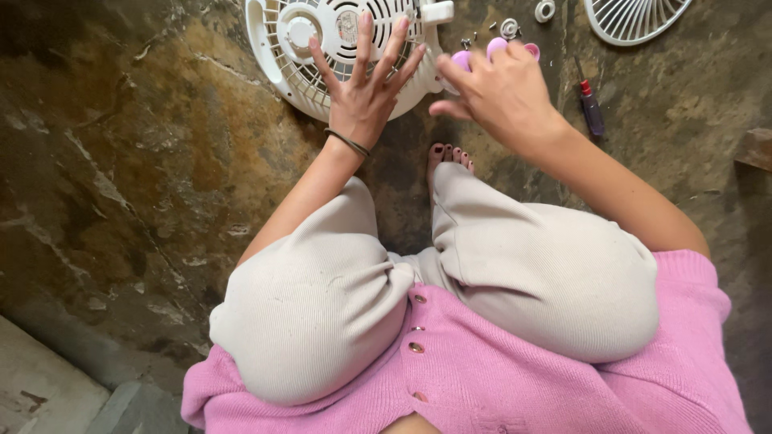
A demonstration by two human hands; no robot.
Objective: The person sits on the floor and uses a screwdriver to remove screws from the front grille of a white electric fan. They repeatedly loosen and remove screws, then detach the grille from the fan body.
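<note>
Left hand (366, 84) lies flat, fingers spread, on the white fan housing (281, 68) with its round centre label (347, 26). Right hand (498, 88) is clamped on a pink part (462, 59); a screwdriver (591, 108) lies on the stone floor (121, 161).

Left hand (366, 84) spread flat, fingers splayed, on white fan grille housing (299, 60) lying on stone floor (137, 177). Right hand (498, 92) pinching pink fan blade (497, 47) beside housing. Screwdriver (591, 108), small loose fittings (515, 28), second white grille (635, 18) nearby.

A home floor used as a makeshift repair spot. Rough brown stone flooring (145, 177) holds a white fan grille (635, 18), loose screws (510, 29) and a screwdriver (591, 106). The person squats barefoot.
</note>
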